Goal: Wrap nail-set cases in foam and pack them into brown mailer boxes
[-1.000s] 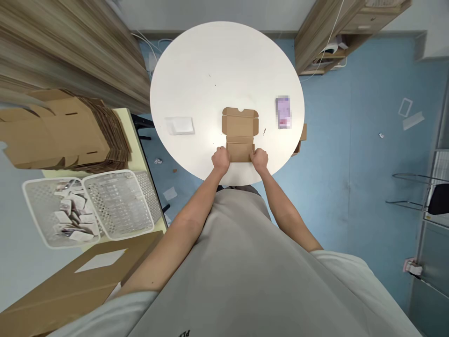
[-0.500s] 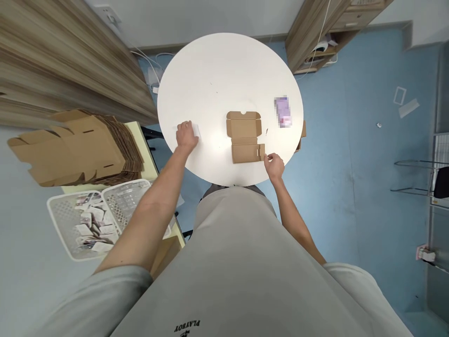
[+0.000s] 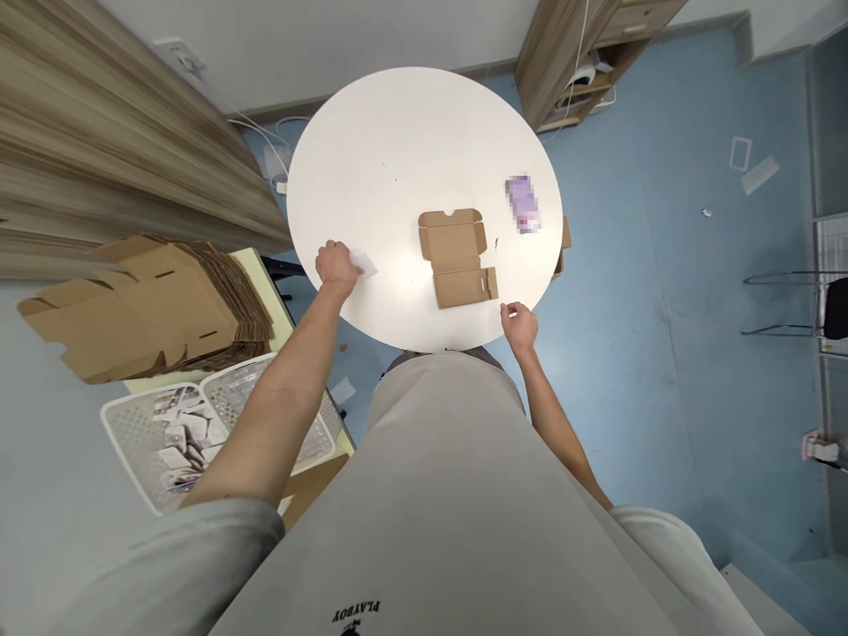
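On the round white table's left side, my left hand (image 3: 337, 268) is closed on a small white piece of paper or film (image 3: 364, 263), which sticks out to its right. What it is exactly I cannot make out. A flat-lying, unfolded brown cardboard box (image 3: 458, 286) rests at the table's middle front, its flaps spread. My right hand (image 3: 520, 328) hovers at the front right edge, just off the box's small end flap (image 3: 491, 283). Its fingers are curled with thumb and forefinger together, and nothing shows in them. A blurred-out purple item (image 3: 523, 203) lies on the table to the right.
Left of the round table (image 3: 411, 115), a stack of flat cardboard boxes (image 3: 152, 309) lies on a side table. Beside it stand white plastic baskets (image 3: 123, 442), one with several small packets. A wooden cabinet (image 3: 563, 53) stands behind at the right.
My left hand has drawn slightly left with the white piece, which now shows more. My right hand has come off the box's end flap. The view has shifted a little.
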The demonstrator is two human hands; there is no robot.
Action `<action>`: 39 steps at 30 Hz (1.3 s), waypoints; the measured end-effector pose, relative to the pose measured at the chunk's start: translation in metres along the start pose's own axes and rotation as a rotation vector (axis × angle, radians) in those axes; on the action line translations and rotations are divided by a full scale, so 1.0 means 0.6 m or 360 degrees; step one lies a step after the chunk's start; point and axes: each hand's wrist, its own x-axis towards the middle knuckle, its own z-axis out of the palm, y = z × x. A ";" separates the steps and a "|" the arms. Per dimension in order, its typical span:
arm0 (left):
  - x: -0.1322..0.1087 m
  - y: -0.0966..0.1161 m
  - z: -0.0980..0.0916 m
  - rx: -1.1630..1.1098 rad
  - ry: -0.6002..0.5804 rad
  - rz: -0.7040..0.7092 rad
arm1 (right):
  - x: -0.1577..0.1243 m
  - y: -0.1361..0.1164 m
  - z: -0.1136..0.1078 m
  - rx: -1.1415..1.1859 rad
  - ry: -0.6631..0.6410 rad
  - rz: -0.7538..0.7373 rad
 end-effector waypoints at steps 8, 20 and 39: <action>-0.112 0.018 0.050 -0.0692 -0.0100 -0.0148 | 0.054 -0.050 0.036 0.0504 -0.0487 -0.0317; -0.180 0.221 0.130 -0.1057 -0.0462 0.0496 | 0.148 -0.055 0.055 0.1127 -0.1161 -0.0629; -0.140 0.254 0.211 -0.0987 0.0000 0.0070 | 0.239 -0.063 0.100 0.0109 -0.0644 -0.0905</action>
